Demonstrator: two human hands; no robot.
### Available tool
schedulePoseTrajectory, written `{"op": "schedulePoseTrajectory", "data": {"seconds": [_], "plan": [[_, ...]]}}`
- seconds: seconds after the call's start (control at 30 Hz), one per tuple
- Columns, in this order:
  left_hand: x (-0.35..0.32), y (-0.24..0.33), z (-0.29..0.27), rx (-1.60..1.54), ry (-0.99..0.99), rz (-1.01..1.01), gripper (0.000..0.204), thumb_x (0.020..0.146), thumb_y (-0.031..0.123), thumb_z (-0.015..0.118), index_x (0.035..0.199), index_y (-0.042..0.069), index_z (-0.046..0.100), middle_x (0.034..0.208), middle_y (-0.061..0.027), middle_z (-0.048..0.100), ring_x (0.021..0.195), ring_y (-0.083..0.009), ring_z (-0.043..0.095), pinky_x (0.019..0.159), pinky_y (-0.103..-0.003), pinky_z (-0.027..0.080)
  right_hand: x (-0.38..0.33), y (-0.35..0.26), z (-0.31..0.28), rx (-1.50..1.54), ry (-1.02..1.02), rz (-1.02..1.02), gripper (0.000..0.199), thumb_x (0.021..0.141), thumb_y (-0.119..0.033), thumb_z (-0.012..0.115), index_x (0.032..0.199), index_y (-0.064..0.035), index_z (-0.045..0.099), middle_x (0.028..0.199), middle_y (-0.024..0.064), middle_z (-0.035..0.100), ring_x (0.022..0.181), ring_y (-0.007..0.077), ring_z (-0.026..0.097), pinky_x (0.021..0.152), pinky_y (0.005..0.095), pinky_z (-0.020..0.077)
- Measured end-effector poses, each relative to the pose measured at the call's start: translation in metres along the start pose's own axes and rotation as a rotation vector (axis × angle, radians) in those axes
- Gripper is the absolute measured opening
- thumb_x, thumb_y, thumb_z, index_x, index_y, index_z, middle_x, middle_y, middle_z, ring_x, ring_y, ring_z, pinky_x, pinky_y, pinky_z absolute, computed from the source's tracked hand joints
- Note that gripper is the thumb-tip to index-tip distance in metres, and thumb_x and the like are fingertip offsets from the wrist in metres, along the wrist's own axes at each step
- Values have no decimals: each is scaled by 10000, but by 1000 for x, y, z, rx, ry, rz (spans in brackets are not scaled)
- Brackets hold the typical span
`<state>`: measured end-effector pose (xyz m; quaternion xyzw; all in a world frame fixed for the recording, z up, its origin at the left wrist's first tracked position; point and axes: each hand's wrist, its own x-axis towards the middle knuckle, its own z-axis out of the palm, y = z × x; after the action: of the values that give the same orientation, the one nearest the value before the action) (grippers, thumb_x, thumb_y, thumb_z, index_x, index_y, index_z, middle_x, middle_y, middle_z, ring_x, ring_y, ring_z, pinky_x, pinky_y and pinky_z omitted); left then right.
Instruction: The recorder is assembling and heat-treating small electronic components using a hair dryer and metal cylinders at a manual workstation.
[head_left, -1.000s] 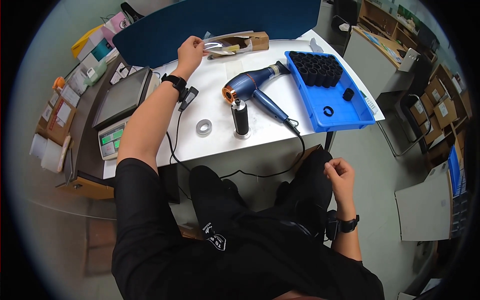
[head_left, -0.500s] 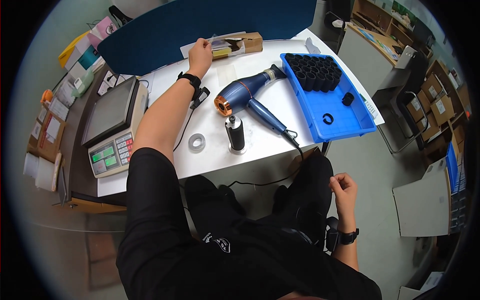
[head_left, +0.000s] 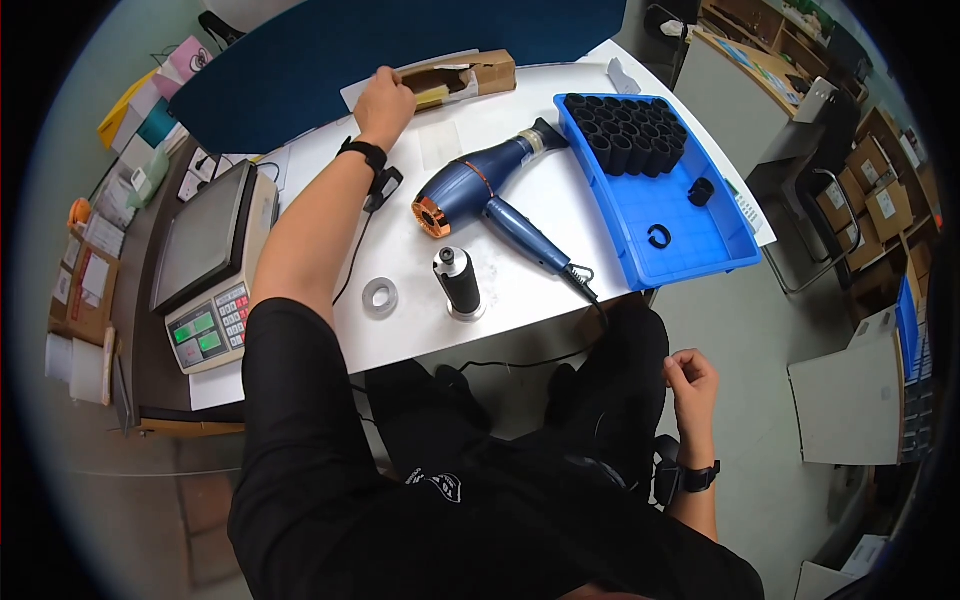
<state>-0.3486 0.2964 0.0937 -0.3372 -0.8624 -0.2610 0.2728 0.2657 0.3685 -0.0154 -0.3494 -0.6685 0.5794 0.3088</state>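
Note:
My left hand [head_left: 386, 106] reaches across the white table to the left end of an open cardboard box [head_left: 492, 73]. Its fingers are curled closed, and whatever they may hold is hidden. Something yellow [head_left: 431, 97] shows in the box opening beside that hand. My right hand [head_left: 692, 388] hangs low beside my right thigh, thumb against curled fingers, with nothing visible in it. Nearer on the table, a black sleeve sits around an upright metal post [head_left: 460, 282] with a round base. A blue hair dryer [head_left: 462, 193] lies behind it, its nozzle pointing toward the blue tray.
The blue tray [head_left: 690, 262] holds several upright black tubes [head_left: 632, 140], a separate short black tube [head_left: 701, 192] and a black split ring [head_left: 659, 237]. A roll of clear tape [head_left: 380, 297] lies near the front edge. A weighing scale [head_left: 205, 260] stands left; a dark blue partition [head_left: 300, 75] rises behind.
The view has shifted slightly. My left hand has turned into a tighter curl at the box, and the clear film seen over the opening no longer shows. My right hand stays put.

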Motion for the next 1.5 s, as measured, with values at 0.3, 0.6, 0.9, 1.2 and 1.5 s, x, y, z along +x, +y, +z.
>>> {"op": "schedulePoseTrajectory", "data": {"seconds": [0.3,0.6,0.9,1.2,1.5], "plan": [[-54,-3,-4,134,-675,113,427,844,421,736,1087,74,790,1098,-173,754,1016,-324,714,898,-412,556,8,-7,7,23,-55,-19,144,960,-119,711,877,-34,630,739,-15,605,666,67,535,622,223,415],[-49,-25,-35,-265,-382,-120,250,892,233,703,1069,77,785,1044,-151,768,967,-305,729,870,-377,564,17,-18,8,44,-113,-93,137,957,-121,717,887,-31,642,751,-13,619,671,57,541,619,214,410],[-73,65,-229,-666,-96,108,169,994,163,605,1020,5,658,896,-101,749,763,-131,693,680,-262,519,37,-77,36,5,-244,-272,137,959,-121,707,879,-29,644,760,-9,631,689,60,555,626,219,420],[-252,125,-312,-1186,-398,-46,142,1069,140,539,1113,6,524,947,-200,748,803,-202,734,717,-281,539,10,-127,118,174,-686,-250,239,988,-208,692,1003,30,706,880,66,716,749,109,635,695,254,510],[-379,122,-272,-1449,-475,-331,171,1065,142,556,1136,-13,549,975,-173,738,845,-189,709,785,-305,549,-22,-109,158,317,-802,-231,206,991,-176,700,966,28,705,862,67,714,750,104,635,693,249,512]]}}
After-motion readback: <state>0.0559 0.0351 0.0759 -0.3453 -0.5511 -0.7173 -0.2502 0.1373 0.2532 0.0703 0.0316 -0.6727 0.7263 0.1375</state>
